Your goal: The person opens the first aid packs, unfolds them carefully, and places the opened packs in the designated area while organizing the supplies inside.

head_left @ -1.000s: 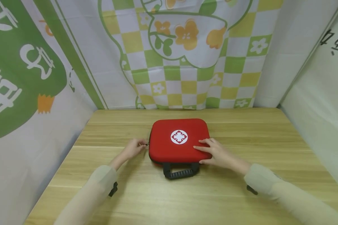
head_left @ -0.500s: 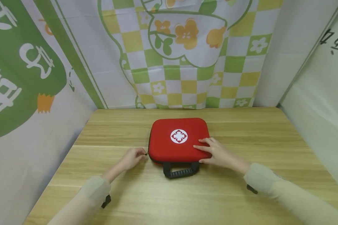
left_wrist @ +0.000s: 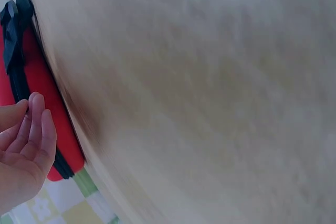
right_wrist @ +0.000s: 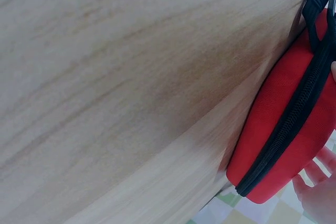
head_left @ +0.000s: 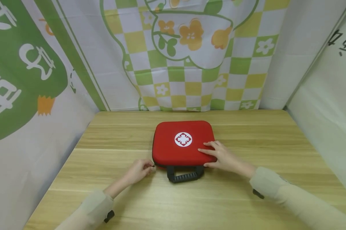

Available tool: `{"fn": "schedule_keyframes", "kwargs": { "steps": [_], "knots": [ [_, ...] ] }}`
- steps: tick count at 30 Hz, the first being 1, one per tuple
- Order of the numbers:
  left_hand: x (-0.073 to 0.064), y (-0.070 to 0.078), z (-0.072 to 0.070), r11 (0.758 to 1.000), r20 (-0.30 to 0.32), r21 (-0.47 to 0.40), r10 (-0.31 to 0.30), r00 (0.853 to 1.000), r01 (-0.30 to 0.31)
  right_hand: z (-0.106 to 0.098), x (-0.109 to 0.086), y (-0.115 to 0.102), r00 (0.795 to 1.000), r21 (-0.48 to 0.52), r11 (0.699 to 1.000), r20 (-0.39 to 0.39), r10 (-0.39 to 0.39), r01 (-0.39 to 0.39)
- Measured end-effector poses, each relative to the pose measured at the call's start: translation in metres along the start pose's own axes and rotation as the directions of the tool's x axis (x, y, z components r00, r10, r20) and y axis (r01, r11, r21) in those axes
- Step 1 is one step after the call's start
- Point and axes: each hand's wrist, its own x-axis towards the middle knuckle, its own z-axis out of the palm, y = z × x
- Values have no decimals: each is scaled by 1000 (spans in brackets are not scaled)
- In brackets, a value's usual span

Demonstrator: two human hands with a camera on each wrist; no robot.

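The left hand (head_left: 139, 171) was at the red case's eight o'clock corner, thumb and fingertips pinching a small black zipper pull (head_left: 153, 166), mostly hidden by the fingers. The right hand (head_left: 223, 158) lay at the case's four o'clock, its fingers spread wide, fingertips resting on the lid and by the front edge, gripping nothing. Both arms wore pale sleeves, the left sleeve (head_left: 88, 210) coming in from seven o'clock and the right sleeve (head_left: 293, 193) from four. The red case (head_left: 181, 155) lay flat between the hands, a white round cross emblem (head_left: 183, 139) on its lid, its black handle (head_left: 185, 177) pointing to six o'clock. In the right wrist view a black zipper band (right_wrist: 286, 129) ran along its side. Beneath was a wood-grain table (head_left: 233, 204); at twelve o'clock hung a checked, flower-printed cloth (head_left: 196, 88).
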Motion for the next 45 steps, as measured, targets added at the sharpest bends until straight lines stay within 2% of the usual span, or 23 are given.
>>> {"fn": "schedule_keyframes", "kwargs": {
  "steps": [6,14,22,29,35,41,45],
  "knots": [
    [-1,4,7,999,-20,-20,24,1000,-24,1,0,1,1000,1,1000,-16,-16,16],
    [3,15,23,998,7,-16,54,999,-54,2,-1,1,1000,1,1000,-7,-4,4],
    [7,23,32,997,16,-78,24,1000,-22,1,0,0,1000,4,1000,-12,1,-1],
    [9,22,30,998,17,-49,32,999,-31,-3,5,4,999,55,998,-37,-34,36],
    [11,20,26,998,35,0,58,998,-58,-10,20,18,997,100,995,-75,-9,16],
    [18,12,16,993,66,11,117,991,-118,-15,41,37,994,141,986,-47,94,-86],
    [24,2,5,993,118,24,114,986,-117,-16,52,48,985,171,971,3,171,-169]
  ]
}}
